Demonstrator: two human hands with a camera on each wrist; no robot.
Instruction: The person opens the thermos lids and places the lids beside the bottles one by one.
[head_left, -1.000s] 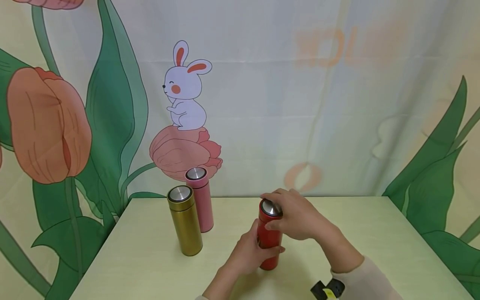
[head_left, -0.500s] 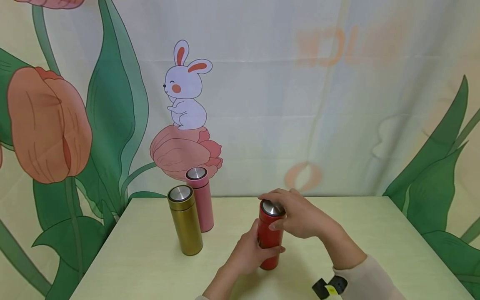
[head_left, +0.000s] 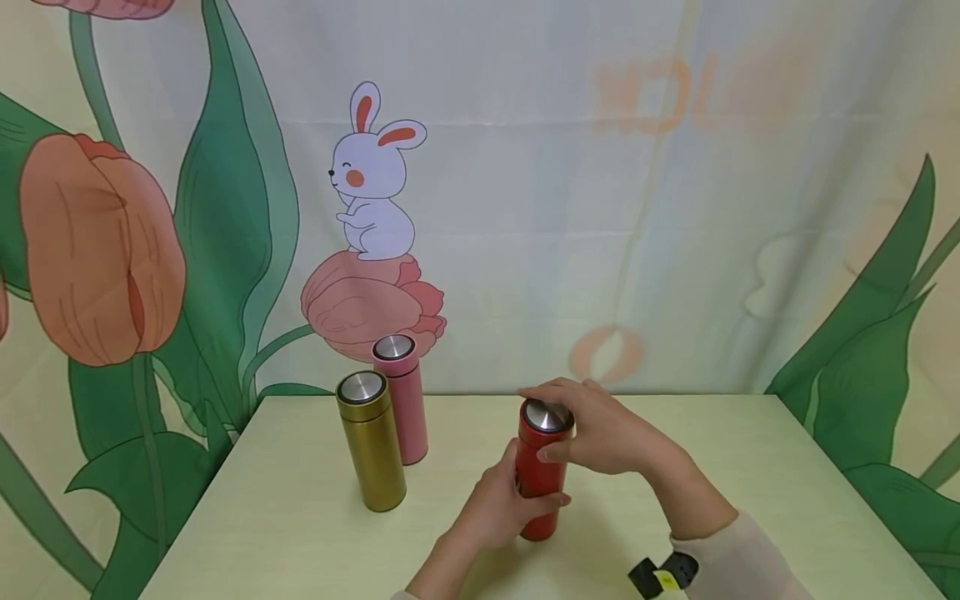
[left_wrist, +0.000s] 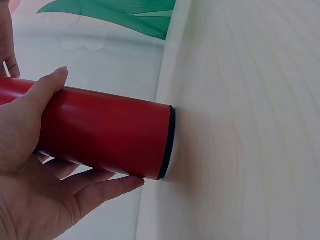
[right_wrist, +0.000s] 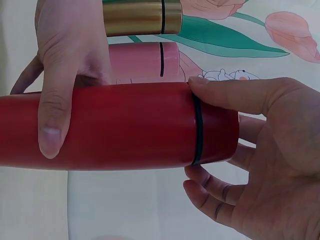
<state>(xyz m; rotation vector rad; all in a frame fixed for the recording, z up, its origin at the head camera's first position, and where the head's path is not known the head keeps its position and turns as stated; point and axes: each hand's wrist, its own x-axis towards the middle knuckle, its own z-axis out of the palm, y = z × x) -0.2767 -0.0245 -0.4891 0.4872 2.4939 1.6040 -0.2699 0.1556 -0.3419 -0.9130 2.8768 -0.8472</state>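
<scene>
A red thermos flask (head_left: 542, 475) with a silver-topped lid (head_left: 547, 415) stands upright on the pale table. My left hand (head_left: 491, 508) grips its lower body from the left, thumb on one side and fingers on the other. Up at the lid, my right hand (head_left: 600, 425) holds on with thumb and fingers on opposite sides. In the right wrist view a dark ring (right_wrist: 198, 130) separates lid and body. The left wrist view has the flask's black base (left_wrist: 168, 142) at the tabletop.
A gold thermos flask (head_left: 372, 446) and a pink thermos flask (head_left: 405, 400) stand upright close together on the left of the table (head_left: 285, 517). Behind the table's back edge hangs a curtain (head_left: 525, 208) printed with tulips and a rabbit.
My right hand and the lid have shifted slightly to the right, with the right forearm following. The left hand stays in place on the body. Gold and pink flasks are where they were.
</scene>
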